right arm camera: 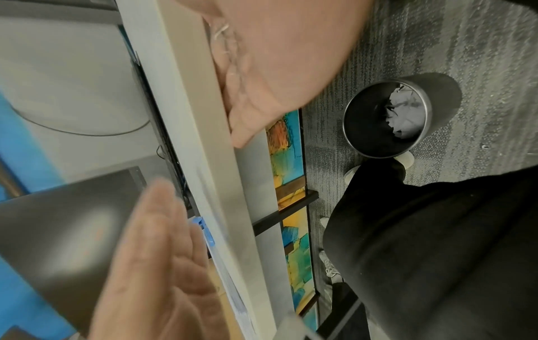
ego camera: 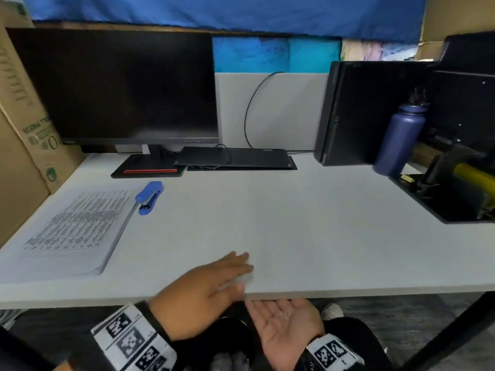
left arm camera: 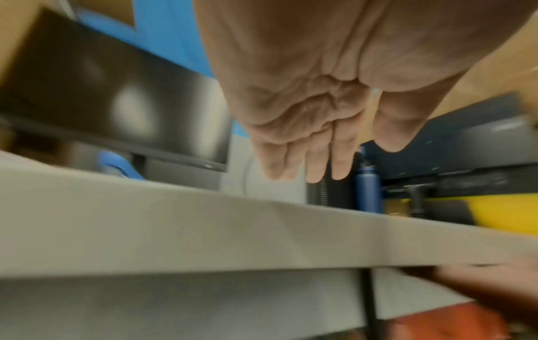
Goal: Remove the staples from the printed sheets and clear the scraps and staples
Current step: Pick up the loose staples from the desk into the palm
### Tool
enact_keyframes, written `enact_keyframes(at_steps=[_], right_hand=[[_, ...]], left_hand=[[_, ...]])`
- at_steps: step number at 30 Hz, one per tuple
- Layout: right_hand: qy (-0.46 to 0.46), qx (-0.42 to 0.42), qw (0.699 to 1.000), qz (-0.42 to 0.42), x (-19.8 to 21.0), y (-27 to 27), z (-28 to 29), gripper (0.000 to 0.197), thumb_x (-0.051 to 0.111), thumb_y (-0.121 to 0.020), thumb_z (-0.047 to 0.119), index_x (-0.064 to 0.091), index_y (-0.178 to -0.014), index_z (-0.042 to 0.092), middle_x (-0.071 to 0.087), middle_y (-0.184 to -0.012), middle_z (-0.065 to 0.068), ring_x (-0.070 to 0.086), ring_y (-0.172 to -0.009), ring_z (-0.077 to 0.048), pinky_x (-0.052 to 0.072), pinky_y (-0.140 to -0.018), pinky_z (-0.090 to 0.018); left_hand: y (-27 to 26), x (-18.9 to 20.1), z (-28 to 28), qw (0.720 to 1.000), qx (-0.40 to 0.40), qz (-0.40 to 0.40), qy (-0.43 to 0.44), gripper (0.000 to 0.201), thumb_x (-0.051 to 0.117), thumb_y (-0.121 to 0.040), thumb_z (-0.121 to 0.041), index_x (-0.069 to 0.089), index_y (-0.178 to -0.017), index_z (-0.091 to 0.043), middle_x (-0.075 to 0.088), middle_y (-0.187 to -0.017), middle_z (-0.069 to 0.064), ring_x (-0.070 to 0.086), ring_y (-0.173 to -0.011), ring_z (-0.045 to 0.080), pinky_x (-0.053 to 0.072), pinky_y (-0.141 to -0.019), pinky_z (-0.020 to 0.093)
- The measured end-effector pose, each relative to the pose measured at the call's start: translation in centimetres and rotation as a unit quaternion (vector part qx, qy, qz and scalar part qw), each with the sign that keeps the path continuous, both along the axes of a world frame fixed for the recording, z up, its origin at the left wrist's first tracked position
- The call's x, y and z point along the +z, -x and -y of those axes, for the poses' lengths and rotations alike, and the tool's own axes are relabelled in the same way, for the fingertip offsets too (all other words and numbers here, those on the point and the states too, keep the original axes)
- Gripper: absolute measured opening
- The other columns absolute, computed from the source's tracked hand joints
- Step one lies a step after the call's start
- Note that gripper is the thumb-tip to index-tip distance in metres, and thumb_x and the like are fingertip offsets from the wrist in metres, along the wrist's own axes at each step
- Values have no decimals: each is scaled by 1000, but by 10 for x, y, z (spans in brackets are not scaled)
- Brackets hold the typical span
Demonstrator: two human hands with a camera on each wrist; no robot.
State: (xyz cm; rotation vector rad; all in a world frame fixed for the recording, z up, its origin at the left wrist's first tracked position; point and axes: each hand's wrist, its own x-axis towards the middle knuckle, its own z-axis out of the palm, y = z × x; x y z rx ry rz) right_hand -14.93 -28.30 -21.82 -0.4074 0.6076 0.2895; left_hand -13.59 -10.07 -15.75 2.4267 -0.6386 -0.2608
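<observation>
Left hand (ego camera: 211, 285), flat and empty, hovers at the near edge of the table (ego camera: 321, 236) — right hand (ego camera: 286, 319) just below, palm up, fingers relaxed, cradling perhaps tiny scraps (right arm camera: 222, 31).

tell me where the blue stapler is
In the head view the blue stapler lies on the left of the table, between the paper stack and the monitor stand.

A white desk (ego camera: 321, 223) stands against a pale grey partition (ego camera: 294, 116) — blue cloth (ego camera: 214, 12) hangs above it, cardboard boxes (ego camera: 24, 124) lean at the left. Grey carpet (right arm camera: 480, 57) covers the floor, bearing a round black bin (right arm camera: 364, 124).
</observation>
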Motion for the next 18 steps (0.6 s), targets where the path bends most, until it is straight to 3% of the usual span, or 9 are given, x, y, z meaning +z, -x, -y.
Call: enact_keyframes(at_steps=[4,6,8,10,13,16,18], right_hand=[[19,-4,1000,-13,-10,1,3,43,51,-98,34,62,-111,-6,68,-111,-27,63,-105,-40,54,-86,-51],[40,15,999,-26,-20,-1,4,40,51,-97,31,63,-107,-6,69,-107,-26,64,-104,-38,56,-81,-47],[81,45,994,-54,-37,-9,2,36,50,-97,28,63,-101,-5,71,-96,-22,66,-91,-33,60,-63,-36],[133,92,982,-93,-57,-23,-3,30,48,-98,26,60,-88,1,66,-75,-14,62,-66,-25,53,-44,-23],[207,159,957,-126,-94,-55,-7,31,47,-100,25,54,-74,9,57,-43,-5,54,-31,-16,41,-32,-14],[279,229,929,-83,-129,-88,-14,19,58,-88,6,58,-70,9,58,-38,-1,55,-28,-11,42,-31,-15],[360,294,882,-77,-146,-106,-22,18,48,-97,4,54,-83,14,68,-62,1,60,-39,0,50,-46,-14]], left_hand=[[-19,-13,-69,981,149,66,-107,43,41,-103,-26,43,-146,-26,28,-159,-11,12,-150,4,3,-110,6],[-19,-19,-88,973,179,64,-130,40,39,-103,-24,47,-141,-15,34,-157,0,18,-150,13,1,-108,4],[-17,-26,-98,969,194,52,-146,52,33,-101,-42,42,-146,-18,28,-160,0,12,-152,16,6,-117,17],[-19,-33,-105,963,196,81,-167,70,19,-90,-59,43,-143,-22,29,-160,0,12,-152,19,11,-121,31],[-27,-36,-112,950,217,121,-188,68,20,-90,-65,45,-137,-23,29,-160,2,12,-152,21,15,-121,36],[-33,-40,-114,952,227,95,-181,75,26,-91,-72,27,-152,-27,15,-164,-5,3,-153,14,8,-123,34],[-36,-44,-115,952,225,94,-186,83,23,-87,-79,23,-153,-29,14,-164,-6,6,-152,12,8,-124,34]])
